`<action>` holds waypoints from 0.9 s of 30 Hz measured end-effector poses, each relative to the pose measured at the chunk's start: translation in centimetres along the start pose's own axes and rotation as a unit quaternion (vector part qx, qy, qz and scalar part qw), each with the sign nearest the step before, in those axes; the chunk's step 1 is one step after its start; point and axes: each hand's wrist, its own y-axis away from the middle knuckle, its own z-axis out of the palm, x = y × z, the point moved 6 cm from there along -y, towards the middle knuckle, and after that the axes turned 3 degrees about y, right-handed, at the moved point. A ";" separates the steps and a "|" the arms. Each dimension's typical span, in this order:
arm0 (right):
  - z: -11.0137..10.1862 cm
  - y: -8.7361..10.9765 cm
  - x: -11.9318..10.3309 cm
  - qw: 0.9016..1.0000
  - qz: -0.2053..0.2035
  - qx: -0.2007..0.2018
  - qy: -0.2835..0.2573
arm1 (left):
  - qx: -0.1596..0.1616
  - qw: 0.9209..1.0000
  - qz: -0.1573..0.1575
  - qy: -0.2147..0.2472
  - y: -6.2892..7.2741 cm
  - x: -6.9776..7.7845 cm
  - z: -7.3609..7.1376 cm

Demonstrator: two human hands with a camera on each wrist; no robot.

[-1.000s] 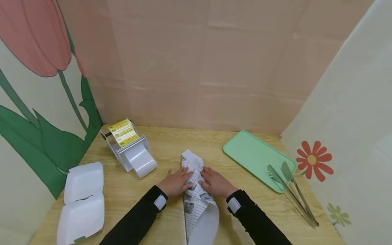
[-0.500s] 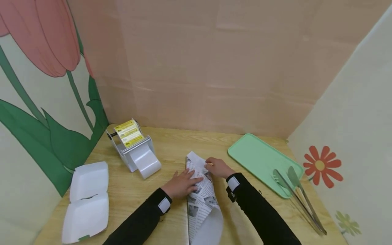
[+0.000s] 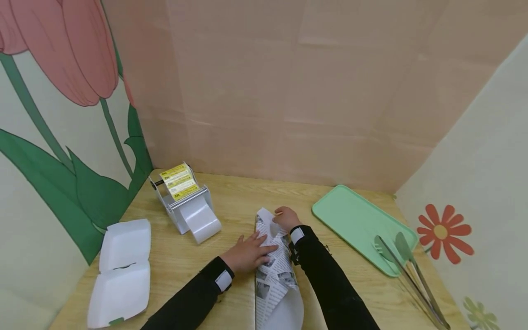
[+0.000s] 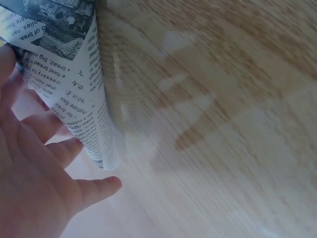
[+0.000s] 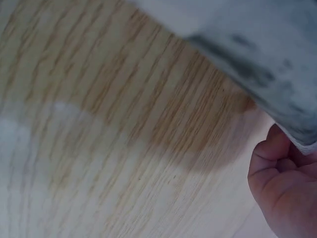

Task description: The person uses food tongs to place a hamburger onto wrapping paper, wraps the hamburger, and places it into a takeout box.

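Observation:
A long bundle of newsprint-patterned wrapping paper (image 3: 274, 282) lies on the table, its white inner side showing at the near end. Whatever is inside it is hidden. My left hand (image 3: 247, 253) rests on the bundle with fingers spread across its middle. In the left wrist view the left hand (image 4: 37, 171) shows its fingers extended along the printed paper (image 4: 74, 89), which narrows toward the far end. At that far end my right hand (image 3: 286, 219) has curled fingers and pinches the paper's right edge. The right wrist view shows the right hand (image 5: 285, 178) against the printed paper (image 5: 262, 54).
A label dispenser (image 3: 185, 201) with a yellow-and-white roll stands back left. Nearer on the left is an opened white clamshell box (image 3: 119, 288). On the right sits a green tray (image 3: 350, 220), with metal tongs (image 3: 416, 284) laid across its corner and reaching over the table.
My right hand has gone from lying flat on the paper's right side to pinching its far edge, then shifted slightly. The left hand stays on the bundle. The whole view drifts a little.

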 end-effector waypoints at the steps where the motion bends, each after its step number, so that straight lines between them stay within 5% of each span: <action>1: 0.0 0.0 0.0 1.000 -0.002 0.005 0.007 | 0.000 1.000 0.000 0.000 0.0 0.0 0.0; 5: -0.4 0.1 0.2 0.999 -0.009 0.023 0.025 | -0.001 1.000 -0.004 -0.007 -0.1 -0.1 0.3; 12: -1.4 0.6 -0.3 1.000 0.000 0.020 -0.022 | 0.002 1.000 -0.021 -0.021 -0.1 -0.8 0.5; 18: -2.4 1.3 -1.7 0.999 -0.049 0.012 -0.011 | -0.006 0.999 -0.024 -0.020 0.1 -0.4 0.0; 27: -3.5 2.3 -2.5 0.994 -0.101 0.030 -0.007 | -0.012 0.997 -0.070 -0.038 -0.3 -0.1 0.1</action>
